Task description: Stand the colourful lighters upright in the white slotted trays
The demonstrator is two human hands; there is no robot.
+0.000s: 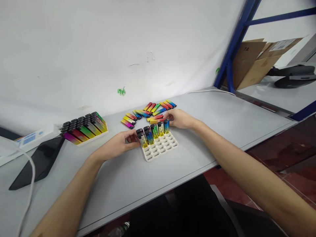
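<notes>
A white slotted tray (pixel 161 147) rests on the grey table, with several upright lighters (pixel 155 131) in its back and left slots. At the tray's left edge is my left hand (pixel 120 144), thumb and fingers curved around the lighters' left side. My right hand (pixel 178 118) is behind the tray's right corner, its fingertips closed at the end of a red and yellow lighter (pixel 158 121) lying flat. Several loose colourful lighters (pixel 142 113) lie behind the tray near the wall.
A full tray of lighters (pixel 85 128) stands at the left, beside a black flat object (pixel 40 161) and a white cable (pixel 32 184). Blue rack posts (pixel 229 49) and cardboard boxes (pixel 256 62) are at the right. The table's front edge (pixel 153 196) runs below the hands.
</notes>
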